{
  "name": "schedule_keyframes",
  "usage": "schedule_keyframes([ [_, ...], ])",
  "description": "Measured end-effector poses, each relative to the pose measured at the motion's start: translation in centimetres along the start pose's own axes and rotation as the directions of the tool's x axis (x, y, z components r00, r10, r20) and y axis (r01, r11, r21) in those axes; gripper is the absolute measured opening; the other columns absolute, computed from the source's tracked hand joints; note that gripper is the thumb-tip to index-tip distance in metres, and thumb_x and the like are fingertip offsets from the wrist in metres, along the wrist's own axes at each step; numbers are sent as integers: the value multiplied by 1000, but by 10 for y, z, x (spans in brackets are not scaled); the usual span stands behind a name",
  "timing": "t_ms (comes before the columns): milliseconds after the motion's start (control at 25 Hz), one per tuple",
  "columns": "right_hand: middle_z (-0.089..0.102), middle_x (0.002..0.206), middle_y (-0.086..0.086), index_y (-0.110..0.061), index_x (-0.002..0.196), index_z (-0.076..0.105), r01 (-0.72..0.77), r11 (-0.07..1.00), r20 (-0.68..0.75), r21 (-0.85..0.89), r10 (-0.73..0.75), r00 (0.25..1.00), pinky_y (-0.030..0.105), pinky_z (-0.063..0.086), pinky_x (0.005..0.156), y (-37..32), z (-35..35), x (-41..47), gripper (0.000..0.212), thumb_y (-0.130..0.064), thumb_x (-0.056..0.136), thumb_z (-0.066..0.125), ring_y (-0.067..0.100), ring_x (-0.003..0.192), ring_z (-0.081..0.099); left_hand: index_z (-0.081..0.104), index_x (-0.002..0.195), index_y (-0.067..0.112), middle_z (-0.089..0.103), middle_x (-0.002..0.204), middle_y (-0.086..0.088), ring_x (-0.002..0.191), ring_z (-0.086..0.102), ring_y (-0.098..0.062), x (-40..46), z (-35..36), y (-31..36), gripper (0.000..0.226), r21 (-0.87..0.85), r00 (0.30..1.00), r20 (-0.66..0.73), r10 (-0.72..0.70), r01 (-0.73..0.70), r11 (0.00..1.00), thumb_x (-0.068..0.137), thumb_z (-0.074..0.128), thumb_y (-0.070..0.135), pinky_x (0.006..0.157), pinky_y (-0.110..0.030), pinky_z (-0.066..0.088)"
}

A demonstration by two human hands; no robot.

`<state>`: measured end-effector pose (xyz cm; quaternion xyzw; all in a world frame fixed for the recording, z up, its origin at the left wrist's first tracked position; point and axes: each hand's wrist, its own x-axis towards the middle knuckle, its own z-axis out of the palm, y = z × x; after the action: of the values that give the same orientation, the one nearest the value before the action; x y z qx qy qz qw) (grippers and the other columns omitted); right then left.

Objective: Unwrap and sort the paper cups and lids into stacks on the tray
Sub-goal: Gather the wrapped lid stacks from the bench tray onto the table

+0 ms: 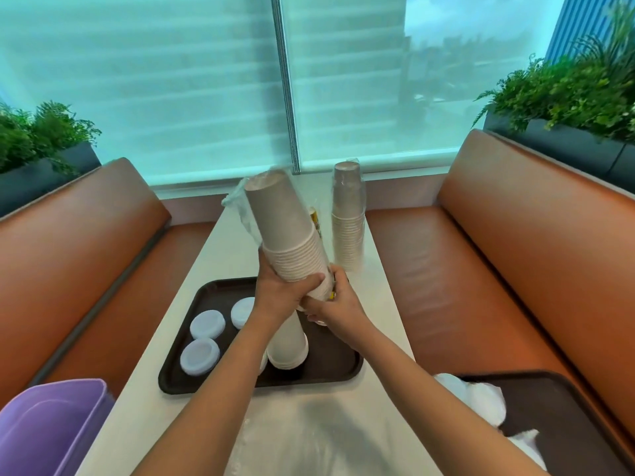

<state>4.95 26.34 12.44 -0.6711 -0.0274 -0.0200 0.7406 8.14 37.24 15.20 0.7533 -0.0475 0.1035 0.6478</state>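
A tall stack of upside-down white paper cups (pixel 285 228), partly in clear plastic wrap (pixel 237 204), tilts left above the dark tray (pixel 330 369). My left hand (pixel 281 293) grips the stack's lower rims. At the stack's bottom right, my right hand (pixel 338 300) pinches the wrap. Below my hands a short unwrapped cup stack (pixel 288 345) stands on the tray. Three white lids (pixel 206 324) lie on the tray's left half. A second wrapped cup stack (pixel 347 218) stands upright on the table behind.
The white table (pixel 343 424) runs between two orange bench seats (pixel 515 269). A purple bin (pixel 51 427) sits at the near left. A second dark tray (pixel 556 417) with white lids lies on the right bench. Planters flank the window.
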Motion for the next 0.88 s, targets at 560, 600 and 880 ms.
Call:
schedule_keyframes([
  [560, 43, 118, 8, -12, 137, 38, -137, 925, -374, -354, -6, 927, 27, 42, 80, 41, -83, 165, 63, -13, 82, 68, 18, 97, 49, 32, 125, 24, 52, 108, 13, 99, 52, -2, 126, 25, -32, 84, -124, 996, -30, -83, 79, 989, 62, 84, 6, 93, -33, 47],
  [600, 39, 126, 10, -12, 139, 35, -160, 907, -381, -388, 0, 924, 28, 42, 85, 50, -96, 182, 70, -13, 80, 71, 20, 105, 48, 33, 127, 22, 54, 111, 9, 102, 54, -5, 133, 34, -35, 89, -100, 996, -21, -82, 79, 992, 56, 87, 16, 96, -36, 46],
  [880, 39, 142, 4, -21, 148, 14, -217, 906, -283, -363, 114, 952, 40, 41, 103, 118, -135, 264, 126, -36, 47, 89, 22, 129, 42, 27, 137, 21, 49, 125, 2, 118, 49, -16, 164, 83, -54, 106, -3, 994, 26, -107, 107, 994, 52, 90, 24, 97, -29, 42],
])
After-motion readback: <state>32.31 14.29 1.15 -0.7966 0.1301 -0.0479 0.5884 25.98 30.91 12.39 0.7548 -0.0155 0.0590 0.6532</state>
